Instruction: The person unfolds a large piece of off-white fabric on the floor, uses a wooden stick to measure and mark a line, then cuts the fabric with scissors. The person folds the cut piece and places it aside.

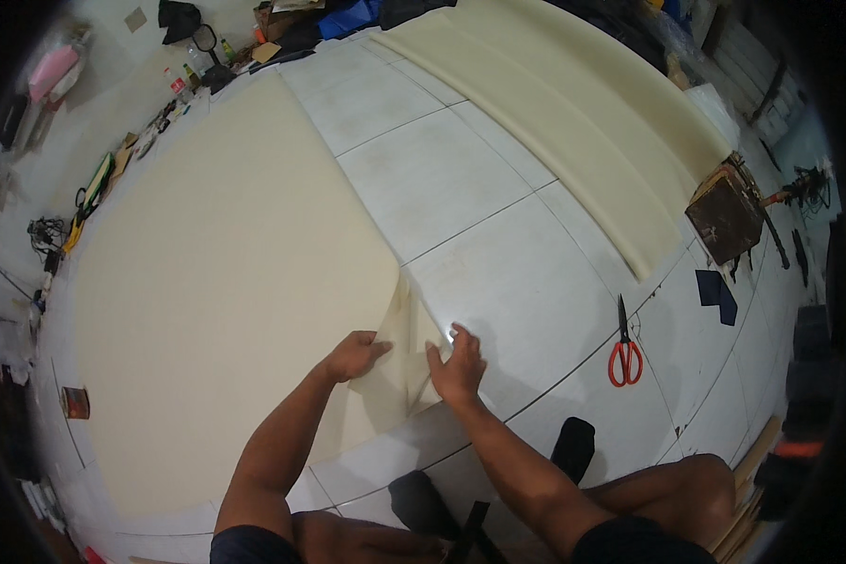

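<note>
A large cream sheet (226, 254), perhaps fabric or vinyl, is spread over the tiled floor on the left. Its near right corner is bunched into loose folds (406, 367) between my hands. My left hand (355, 357) pinches a raised fold there, the thumb pointing right and the other fingers partly hidden by the material. At the sheet's right edge, my right hand (461, 368) has its thumb apart from bent fingers; the thumb is against or very near the folds. Red-handled scissors (624, 352) lie on the floor to the right, blades pointing away from me.
A second cream length of material (573, 103) lies at the far right, with a worn brown block (727, 214) at its near end. Dark scraps (716, 296) are beside that. A small tin (76, 403) sits by the left edge. Bottles (177, 83) and clutter line the wall.
</note>
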Demonstrator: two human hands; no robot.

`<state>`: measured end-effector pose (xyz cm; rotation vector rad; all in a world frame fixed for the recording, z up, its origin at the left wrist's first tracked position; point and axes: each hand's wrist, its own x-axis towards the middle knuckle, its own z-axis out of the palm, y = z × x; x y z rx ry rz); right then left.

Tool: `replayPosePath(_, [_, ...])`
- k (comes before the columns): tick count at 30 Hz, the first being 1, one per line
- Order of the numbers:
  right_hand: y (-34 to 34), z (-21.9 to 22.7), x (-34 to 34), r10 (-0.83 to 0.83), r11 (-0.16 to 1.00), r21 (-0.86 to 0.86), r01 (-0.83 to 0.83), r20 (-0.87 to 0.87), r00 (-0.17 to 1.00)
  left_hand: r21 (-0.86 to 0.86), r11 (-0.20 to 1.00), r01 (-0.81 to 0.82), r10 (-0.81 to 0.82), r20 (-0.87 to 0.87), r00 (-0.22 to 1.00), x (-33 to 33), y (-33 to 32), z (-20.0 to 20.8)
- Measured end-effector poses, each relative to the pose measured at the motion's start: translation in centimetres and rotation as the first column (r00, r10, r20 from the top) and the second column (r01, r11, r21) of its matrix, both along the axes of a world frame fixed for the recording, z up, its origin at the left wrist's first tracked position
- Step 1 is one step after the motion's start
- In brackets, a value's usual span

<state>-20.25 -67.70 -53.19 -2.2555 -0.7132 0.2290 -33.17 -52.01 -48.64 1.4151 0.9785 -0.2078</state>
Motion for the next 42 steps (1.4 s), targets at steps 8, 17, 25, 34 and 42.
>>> replayPosePath(8, [1.3, 1.0, -2.9, 0.413, 0.905, -0.069, -0.419, -0.086, 0.907, -0.059, 0.998, 0.01, -0.005, 0.083, 0.997, -0.7, 0.8, -3.8])
replayPosePath(17, [-0.3, -1.5, 1.7, 0.34, 0.898, -0.06, -0.435, -0.533, 0.775, 0.059, 0.998, 0.031, -0.033, 0.038, 0.999, -0.1, 0.4, -0.1])
replayPosePath(25, [1.0, 2.8, -1.9, 0.486, 0.863, -0.15, -0.483, -0.021, 0.874, -0.08, 0.995, -0.062, 0.068, 0.069, 0.995, 0.0, -0.3, -0.2])
replayPosePath(34, [-0.3, -0.5, 1.6, 0.112, 0.993, 0.016, -0.114, -0.358, 0.927, -0.052, 0.996, -0.079, 0.081, 0.041, 0.996, -1.9, 1.0, -2.8])
replayPosePath(42, [4.4, -0.8, 4.7, 0.135, 0.953, 0.3, -0.049, -0.273, 0.952, -0.152, 0.986, 0.072, -0.075, -0.02, 0.997, 2.3, -1.2, -0.1])
